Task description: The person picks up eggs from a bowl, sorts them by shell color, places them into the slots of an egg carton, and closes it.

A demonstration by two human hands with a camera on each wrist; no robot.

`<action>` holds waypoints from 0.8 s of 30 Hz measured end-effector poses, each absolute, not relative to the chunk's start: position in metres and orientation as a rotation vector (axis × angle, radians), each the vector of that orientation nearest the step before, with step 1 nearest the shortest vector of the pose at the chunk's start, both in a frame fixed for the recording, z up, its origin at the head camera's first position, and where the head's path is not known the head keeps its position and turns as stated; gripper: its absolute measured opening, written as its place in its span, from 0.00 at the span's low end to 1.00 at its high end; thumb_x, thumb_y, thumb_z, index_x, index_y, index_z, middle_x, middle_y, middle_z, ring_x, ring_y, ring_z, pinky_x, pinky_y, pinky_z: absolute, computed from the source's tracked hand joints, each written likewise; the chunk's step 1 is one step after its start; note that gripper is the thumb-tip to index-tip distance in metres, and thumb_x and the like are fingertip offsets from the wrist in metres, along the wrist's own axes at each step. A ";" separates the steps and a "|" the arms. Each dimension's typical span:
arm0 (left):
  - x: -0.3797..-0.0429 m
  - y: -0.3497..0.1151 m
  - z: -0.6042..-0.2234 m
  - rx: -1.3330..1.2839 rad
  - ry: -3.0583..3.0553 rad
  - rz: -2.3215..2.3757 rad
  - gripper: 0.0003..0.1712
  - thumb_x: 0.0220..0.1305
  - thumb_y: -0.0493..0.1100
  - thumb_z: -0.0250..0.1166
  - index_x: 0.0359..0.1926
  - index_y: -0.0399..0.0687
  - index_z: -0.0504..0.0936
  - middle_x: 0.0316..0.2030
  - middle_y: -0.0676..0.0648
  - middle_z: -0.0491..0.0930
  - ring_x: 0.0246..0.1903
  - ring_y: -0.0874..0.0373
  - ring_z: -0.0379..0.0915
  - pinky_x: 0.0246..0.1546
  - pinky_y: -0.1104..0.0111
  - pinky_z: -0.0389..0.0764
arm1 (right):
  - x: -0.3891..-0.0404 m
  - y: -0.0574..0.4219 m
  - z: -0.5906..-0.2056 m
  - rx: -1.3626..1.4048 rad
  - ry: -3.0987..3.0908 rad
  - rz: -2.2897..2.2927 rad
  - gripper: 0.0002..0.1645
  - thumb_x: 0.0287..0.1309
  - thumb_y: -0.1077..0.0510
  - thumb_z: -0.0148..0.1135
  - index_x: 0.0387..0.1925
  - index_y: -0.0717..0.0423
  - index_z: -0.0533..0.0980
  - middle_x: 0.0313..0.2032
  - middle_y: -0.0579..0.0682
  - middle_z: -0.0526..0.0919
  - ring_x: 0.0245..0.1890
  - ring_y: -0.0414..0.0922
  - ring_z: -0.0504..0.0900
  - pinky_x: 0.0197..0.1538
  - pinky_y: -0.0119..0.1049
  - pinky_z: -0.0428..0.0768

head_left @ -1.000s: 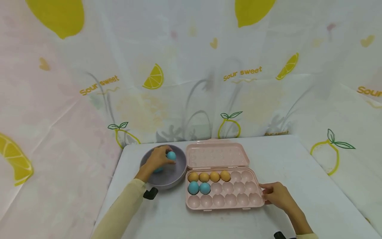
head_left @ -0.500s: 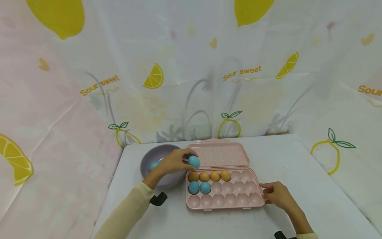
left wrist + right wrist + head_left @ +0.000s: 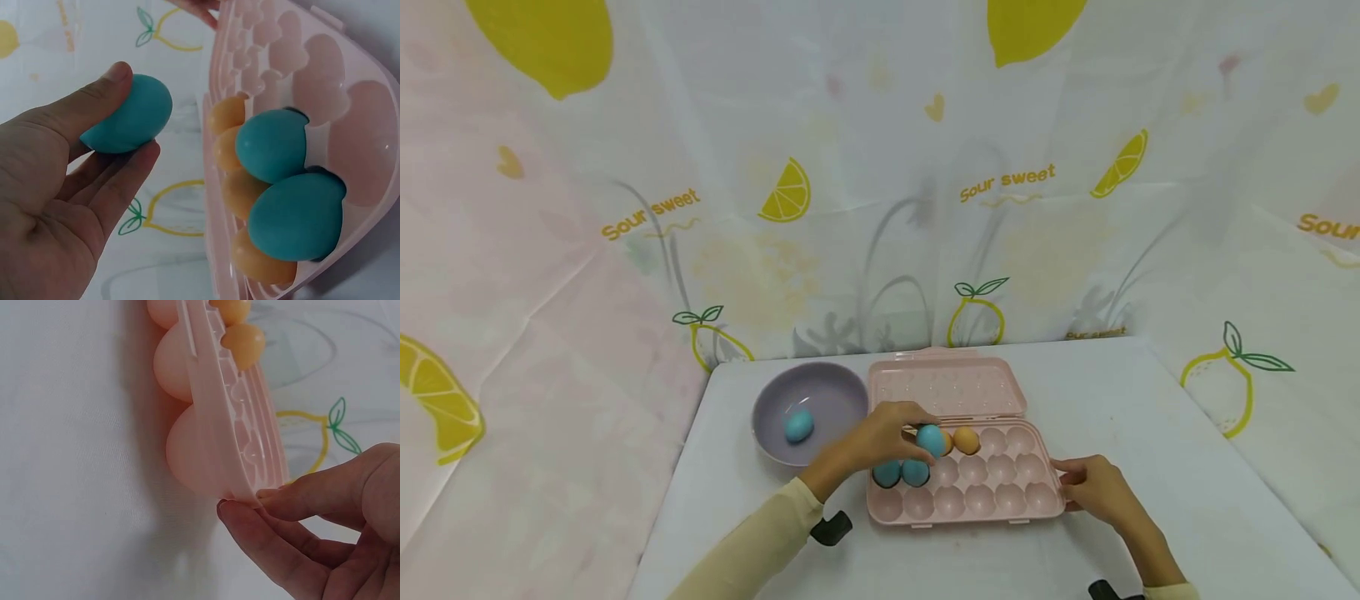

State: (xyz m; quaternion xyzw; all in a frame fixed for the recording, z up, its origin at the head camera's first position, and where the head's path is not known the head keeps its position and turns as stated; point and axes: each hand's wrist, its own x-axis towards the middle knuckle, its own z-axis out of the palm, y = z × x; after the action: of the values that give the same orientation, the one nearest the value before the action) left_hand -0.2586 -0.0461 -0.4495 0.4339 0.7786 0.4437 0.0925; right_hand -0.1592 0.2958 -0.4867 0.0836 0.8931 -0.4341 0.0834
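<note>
My left hand (image 3: 887,435) pinches a blue egg (image 3: 134,115) between thumb and fingers, above the back-left part of the pink egg carton (image 3: 951,503). Two more blue eggs (image 3: 297,215) sit in the middle row at its left end. Behind them, several orange-yellow eggs (image 3: 966,440) fill the left of the back row, partly hidden by my left hand in the head view. At the carton's right end, my right hand (image 3: 1097,490) pinches the rim between thumb and fingers, as the right wrist view shows.
A grey-purple bowl (image 3: 842,392) stands left of the carton with one blue egg (image 3: 799,426) in it. The carton's lid (image 3: 951,387) lies folded back behind the cups. A white cloth (image 3: 1150,417) covers the table, and a lemon-print curtain (image 3: 880,250) hangs behind.
My left hand has carried a blue egg out of the bowl, rightward over the carton. The right hand keeps its hold on the carton's right end.
</note>
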 end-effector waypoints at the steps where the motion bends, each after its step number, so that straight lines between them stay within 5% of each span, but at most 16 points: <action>1: -0.258 -0.045 -0.451 1.295 2.321 1.310 0.29 0.46 0.39 0.79 0.52 0.42 0.82 0.46 0.50 0.82 0.45 0.64 0.78 0.42 0.75 0.79 | -0.159 0.296 -0.487 0.248 2.668 -1.294 0.27 0.47 0.73 0.65 0.53 0.74 0.75 0.28 0.52 0.81 0.24 0.48 0.83 0.28 0.37 0.83; 11: -0.254 -0.033 -0.464 1.316 2.464 1.097 0.28 0.50 0.38 0.77 0.54 0.41 0.82 0.49 0.50 0.82 0.48 0.64 0.78 0.45 0.77 0.77 | -0.160 0.297 -0.489 0.250 2.667 -1.309 0.27 0.47 0.73 0.65 0.53 0.74 0.75 0.28 0.52 0.81 0.24 0.48 0.83 0.27 0.37 0.83; 19: -0.251 -0.029 -0.475 1.420 2.538 0.972 0.29 0.48 0.40 0.78 0.54 0.43 0.82 0.45 0.54 0.84 0.36 0.71 0.75 0.38 0.82 0.74 | -0.160 0.296 -0.490 0.252 2.672 -1.305 0.27 0.46 0.74 0.64 0.53 0.74 0.76 0.28 0.53 0.82 0.24 0.47 0.84 0.27 0.36 0.83; 24: -0.250 -0.027 -0.476 1.451 2.540 0.943 0.28 0.48 0.38 0.78 0.52 0.43 0.82 0.45 0.54 0.83 0.42 0.70 0.76 0.43 0.80 0.74 | -0.161 0.297 -0.489 0.249 2.673 -1.303 0.27 0.46 0.73 0.65 0.53 0.74 0.76 0.28 0.52 0.82 0.24 0.47 0.84 0.27 0.36 0.83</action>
State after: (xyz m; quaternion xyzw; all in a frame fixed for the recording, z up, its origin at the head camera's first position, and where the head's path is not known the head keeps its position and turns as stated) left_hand -0.2503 -0.0267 -0.4763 0.4719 0.8259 0.3068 0.0339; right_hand -0.1605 0.2967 -0.4890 0.0832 0.8929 -0.4354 0.0788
